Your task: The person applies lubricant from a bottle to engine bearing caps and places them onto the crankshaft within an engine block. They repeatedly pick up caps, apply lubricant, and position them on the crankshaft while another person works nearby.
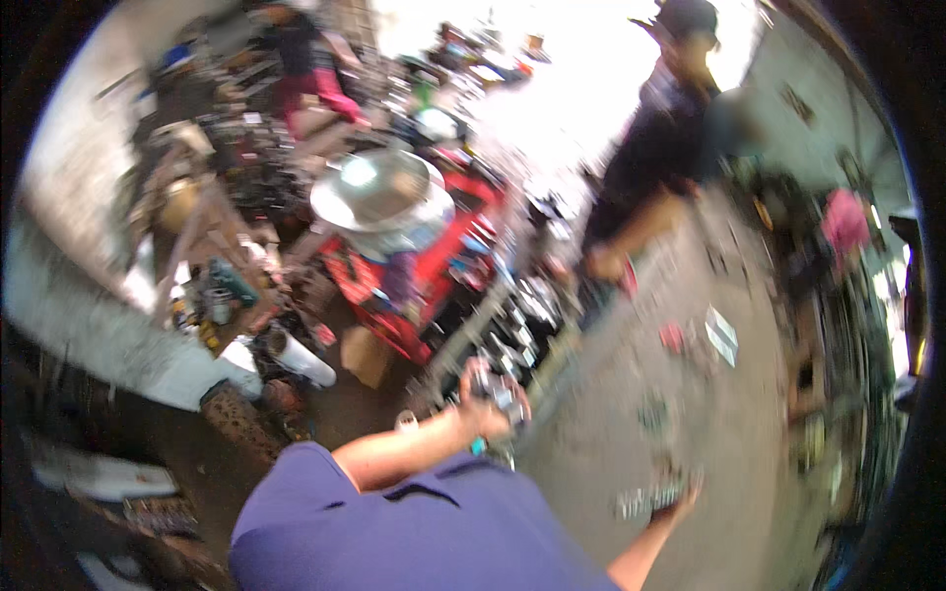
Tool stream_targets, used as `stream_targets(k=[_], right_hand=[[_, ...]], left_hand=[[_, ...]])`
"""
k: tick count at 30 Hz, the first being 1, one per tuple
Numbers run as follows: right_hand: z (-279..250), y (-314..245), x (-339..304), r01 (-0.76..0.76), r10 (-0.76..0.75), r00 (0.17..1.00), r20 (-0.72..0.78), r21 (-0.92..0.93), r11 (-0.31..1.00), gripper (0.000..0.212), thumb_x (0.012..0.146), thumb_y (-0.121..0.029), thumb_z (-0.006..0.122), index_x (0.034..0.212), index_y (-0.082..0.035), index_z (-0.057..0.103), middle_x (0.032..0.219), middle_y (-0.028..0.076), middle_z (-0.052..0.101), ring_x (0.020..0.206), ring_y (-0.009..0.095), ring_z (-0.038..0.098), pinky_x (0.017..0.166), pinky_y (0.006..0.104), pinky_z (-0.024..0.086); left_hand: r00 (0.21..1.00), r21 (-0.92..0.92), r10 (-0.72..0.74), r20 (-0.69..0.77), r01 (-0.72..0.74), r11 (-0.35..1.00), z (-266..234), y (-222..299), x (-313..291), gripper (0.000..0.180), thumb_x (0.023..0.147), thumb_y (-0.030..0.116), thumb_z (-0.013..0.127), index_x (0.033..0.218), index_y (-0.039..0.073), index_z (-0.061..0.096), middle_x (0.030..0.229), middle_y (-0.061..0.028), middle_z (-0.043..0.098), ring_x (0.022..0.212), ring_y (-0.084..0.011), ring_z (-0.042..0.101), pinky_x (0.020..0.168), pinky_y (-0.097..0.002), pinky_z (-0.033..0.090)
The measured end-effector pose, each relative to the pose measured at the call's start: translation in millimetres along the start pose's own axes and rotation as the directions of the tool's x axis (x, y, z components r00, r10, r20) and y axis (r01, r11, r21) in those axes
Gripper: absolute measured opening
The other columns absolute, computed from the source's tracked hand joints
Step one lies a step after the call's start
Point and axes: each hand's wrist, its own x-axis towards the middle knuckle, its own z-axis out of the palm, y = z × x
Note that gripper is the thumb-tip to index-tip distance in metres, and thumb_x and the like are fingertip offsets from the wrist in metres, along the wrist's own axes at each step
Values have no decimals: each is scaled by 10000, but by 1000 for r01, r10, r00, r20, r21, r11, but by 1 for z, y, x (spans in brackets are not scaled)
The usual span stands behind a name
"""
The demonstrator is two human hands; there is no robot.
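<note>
My left hand (pixel 475 419) reaches out in front of my blue shirt, its fingers wrapped round a grey metal part (pixel 501 397). Motion blur hides what kind of part that is. Lower and to the right, my right hand (pixel 680 507) grips a silvery block-like piece (pixel 642 500) with a ribbed or toothed look, held out over the floor. The two pieces are well apart. Just beyond my left hand lies a row of shiny metal pieces (pixel 522 330), too smeared to name.
A wide metal bowl (pixel 379 187) stands by a red table (pixel 443 286) crowded with small items. A person in dark clothes and a cap (pixel 650 148) stands ahead on the right. Another person (pixel 305 69) is at the far left. A white sheet (pixel 721 336) lies on the floor.
</note>
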Motion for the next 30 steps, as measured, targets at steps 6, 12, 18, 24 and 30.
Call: stream_targets(k=[6,12,18,24,30], right_hand=[[80,-69,-39,245,-143,954,264,-409,879,383,904,-67,609,1284,-56,564,1071,101,641,876,177,635,757,351,549],[160,-62,-82,672,37,642,766,-585,454,809,767,-63,641,1527,-101,368,852,173,649,716,260,642,690,383,523],[177,-68,-71,546,260,778,571,-821,168,1032,731,-218,679,1592,-193,111,813,225,685,748,427,663,689,532,539],[158,-80,-61,530,305,782,544,-837,137,1029,739,-235,688,1593,-255,114,802,195,698,754,421,672,697,525,548],[151,-80,-63,592,246,768,591,-802,79,929,761,-255,686,1569,-280,230,815,198,689,758,428,669,693,534,546]], left_hand=[[997,108,11,-78,-3,994,41,-111,90,606,641,653,591,814,73,607,798,-66,580,811,-295,555,867,-560,435],[988,142,-72,133,53,988,72,-169,133,730,716,691,456,1012,43,613,997,-162,609,1029,-390,550,1033,-635,355],[977,310,-164,136,115,944,81,-194,141,722,778,624,416,1047,-13,623,1037,-203,626,1053,-411,585,1100,-711,291],[991,405,-108,76,68,912,80,-211,142,708,779,562,436,1193,9,588,1071,-186,628,1098,-397,577,1102,-709,285],[987,397,-136,84,92,913,77,-219,141,813,722,588,508,1269,-13,521,1171,-198,603,1169,-398,547,1113,-720,255]])
